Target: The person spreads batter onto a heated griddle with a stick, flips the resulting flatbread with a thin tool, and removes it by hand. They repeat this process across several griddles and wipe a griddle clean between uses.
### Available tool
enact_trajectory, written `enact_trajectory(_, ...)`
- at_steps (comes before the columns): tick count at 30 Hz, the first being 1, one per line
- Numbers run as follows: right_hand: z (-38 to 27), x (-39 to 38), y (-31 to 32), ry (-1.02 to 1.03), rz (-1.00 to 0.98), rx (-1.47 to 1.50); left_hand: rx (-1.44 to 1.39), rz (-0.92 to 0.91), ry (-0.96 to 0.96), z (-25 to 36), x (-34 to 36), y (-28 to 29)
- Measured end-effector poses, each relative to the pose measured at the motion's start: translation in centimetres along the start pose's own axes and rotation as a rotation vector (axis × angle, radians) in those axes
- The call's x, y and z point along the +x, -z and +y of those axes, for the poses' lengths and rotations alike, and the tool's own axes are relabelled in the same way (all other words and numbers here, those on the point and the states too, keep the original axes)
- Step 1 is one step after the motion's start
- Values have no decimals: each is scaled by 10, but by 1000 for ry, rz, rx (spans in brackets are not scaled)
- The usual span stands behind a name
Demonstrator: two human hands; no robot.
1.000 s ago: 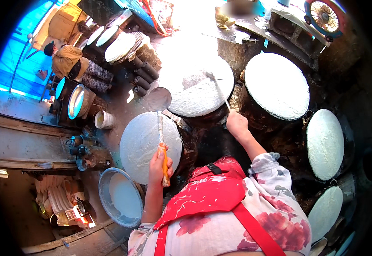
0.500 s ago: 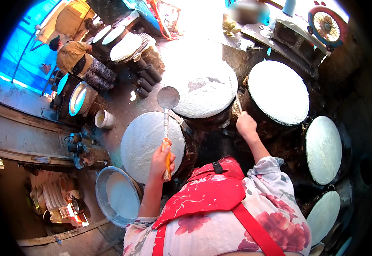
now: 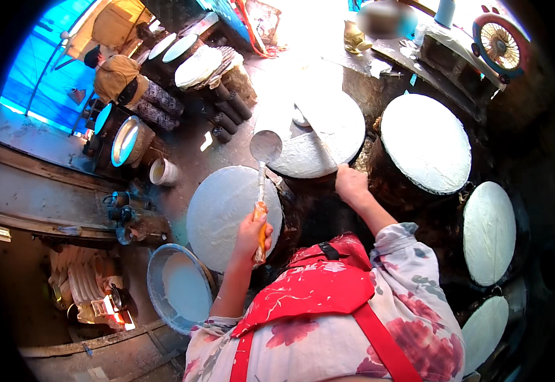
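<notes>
My left hand (image 3: 249, 235) is closed round the orange handle of a metal ladle (image 3: 266, 147), its round bowl pointing away from me above the gap between two griddles. In my right hand (image 3: 352, 183) is a long, thin, straight spreading stick or scraper (image 3: 321, 137), which slants up and left across the middle griddle (image 3: 306, 159). White batter coats that griddle, and a small pale patch shows beside the tool's far end; glare washes out the far part. Below the ladle, a left griddle (image 3: 226, 213) carries a smooth white layer.
White-coated griddles (image 3: 425, 143) curve round my right side. A blue-rimmed tub (image 3: 163, 286) of white liquid stands at lower left, with a white bucket (image 3: 165, 172) beyond. Farther left, another person (image 3: 121, 83) bends near pans. A fan (image 3: 500, 44) stands at the upper right.
My right hand has moved left and slightly nearer me, bringing the tool from the middle griddle's right edge across its surface. The left hand and ladle have shifted slightly right in view.
</notes>
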State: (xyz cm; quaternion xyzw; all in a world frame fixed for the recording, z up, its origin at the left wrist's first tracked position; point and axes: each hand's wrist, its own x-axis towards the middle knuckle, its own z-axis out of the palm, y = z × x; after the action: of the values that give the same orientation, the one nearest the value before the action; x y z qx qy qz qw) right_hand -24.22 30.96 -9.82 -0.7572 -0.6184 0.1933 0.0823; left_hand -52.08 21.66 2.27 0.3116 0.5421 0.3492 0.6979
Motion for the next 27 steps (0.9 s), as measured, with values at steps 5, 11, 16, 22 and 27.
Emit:
enact_trajectory(5,39,21,22,-28,42,26,37,26,-5,-2,4,3)
enact_trajectory(11,21,17,31,201,-27,-103,-7,61,11,3,4,0)
enact_trajectory(16,54,76,50,209,7,-18,37,114,17,7,10,-2)
enact_trajectory(22,79,8,61,441,-141,-169,-1,107,32,-1,11,3)
enact_trajectory(27,122,-38,45,132,40,-57,36,96,1,-8,15,6)
